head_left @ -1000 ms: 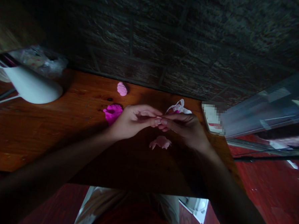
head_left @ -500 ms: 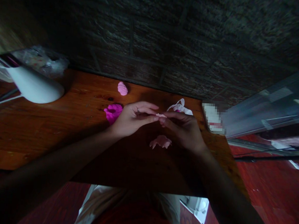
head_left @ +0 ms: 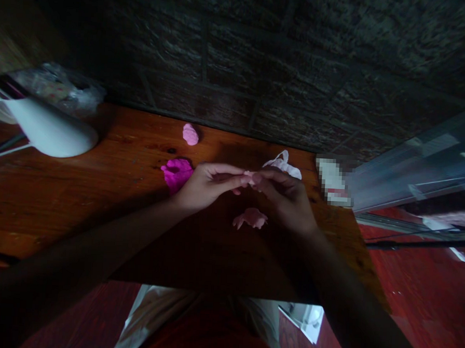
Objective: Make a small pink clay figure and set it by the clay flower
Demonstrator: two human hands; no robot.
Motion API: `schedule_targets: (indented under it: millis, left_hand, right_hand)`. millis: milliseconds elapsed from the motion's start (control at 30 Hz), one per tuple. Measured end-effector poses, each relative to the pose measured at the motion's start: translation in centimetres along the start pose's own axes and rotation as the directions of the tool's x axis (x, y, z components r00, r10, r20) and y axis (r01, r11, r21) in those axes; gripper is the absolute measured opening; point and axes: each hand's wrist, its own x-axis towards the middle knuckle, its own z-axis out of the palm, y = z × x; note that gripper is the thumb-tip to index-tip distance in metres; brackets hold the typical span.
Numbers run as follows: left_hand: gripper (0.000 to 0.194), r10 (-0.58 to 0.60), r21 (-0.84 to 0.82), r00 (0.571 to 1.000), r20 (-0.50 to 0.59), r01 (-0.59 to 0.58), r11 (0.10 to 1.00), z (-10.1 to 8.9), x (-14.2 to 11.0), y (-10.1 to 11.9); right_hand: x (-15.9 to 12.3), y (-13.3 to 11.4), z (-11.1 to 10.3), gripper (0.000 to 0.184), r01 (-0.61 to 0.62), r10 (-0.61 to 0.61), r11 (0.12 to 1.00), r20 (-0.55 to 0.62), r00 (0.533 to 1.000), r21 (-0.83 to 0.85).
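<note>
Between the fingertips of both hands is a small piece of pale pink modelling clay [head_left: 250, 177]. My left hand [head_left: 210, 186] pinches its left side with thumb and forefinger. Thumb and fingers of my right hand [head_left: 288, 197] grip the other side, partly covering it. A thin, ragged sheet of pale pink clay [head_left: 251, 218] lies on the table just below the hands. Flattened magenta clay [head_left: 177, 174] rests beside my left wrist. A pink lump [head_left: 190, 134] sits farther back, and a crumpled white piece [head_left: 289, 168] lies behind my right hand.
The wooden table [head_left: 136, 138] meets a dark stone-patterned wall [head_left: 230, 59] at the back. At the left a white jug-like object [head_left: 57, 131] stands near clear plastic bags [head_left: 75, 90]. A blurred-out whitish item [head_left: 333, 180] lies at the right end, beside a glass panel [head_left: 412, 157].
The fingertips have shifted around the small pale pink piece, so more of it shows now. My left fingers lifted off it half a second ago and have closed on it again.
</note>
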Motion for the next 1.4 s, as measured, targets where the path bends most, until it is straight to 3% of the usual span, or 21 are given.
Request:
schedule_targets:
  millis: [233,400,567,800,1033,1233,1400]
  left_hand:
    - [0.025,0.04,0.014,0.999,-0.004,-0.04,0.999,0.2,-0.1,0.1]
    - [0.024,0.058,0.007,0.998,0.002,-0.058,0.998,0.6,-0.4,0.1]
    - [0.033,0.065,-0.021,0.998,-0.014,-0.066,0.998,0.8,-0.4,-0.3]
    - [0.028,0.023,0.049,0.998,-0.056,-0.02,0.999,0.5,-0.5,0.2]
    - [0.028,0.052,0.136,0.999,0.018,-0.054,0.989,-0.2,-0.4,0.4]
    - [0.027,0.063,0.123,0.998,0.025,-0.065,0.99,0.0,-0.4,0.5]
    - [0.027,0.121,0.203,0.993,0.012,-0.121,0.972,0.2,-0.3,0.5]
  right_hand:
    - [0.1,-0.2,-0.3,0.019,-0.02,0.019,0.999,0.044,0.999,0.028]
    - [0.0,0.4,0.1,0.015,0.057,-0.059,0.996,-0.03,0.998,-0.068]
    - [-0.2,0.5,0.9,0.018,-0.001,-0.001,1.0,-0.106,0.994,-0.015]
    - [-0.1,-0.1,0.4,0.022,-0.014,0.01,0.999,-0.081,0.997,-0.042]
    - [-0.1,0.3,0.2,0.017,0.018,-0.017,0.999,0.021,1.0,-0.031]
    - [-0.1,0.4,0.4,0.025,0.012,-0.013,0.998,-0.019,1.0,-0.058]
    - [-0.2,0.8,0.3,0.028,-0.019,0.017,0.999,-0.035,0.999,-0.048]
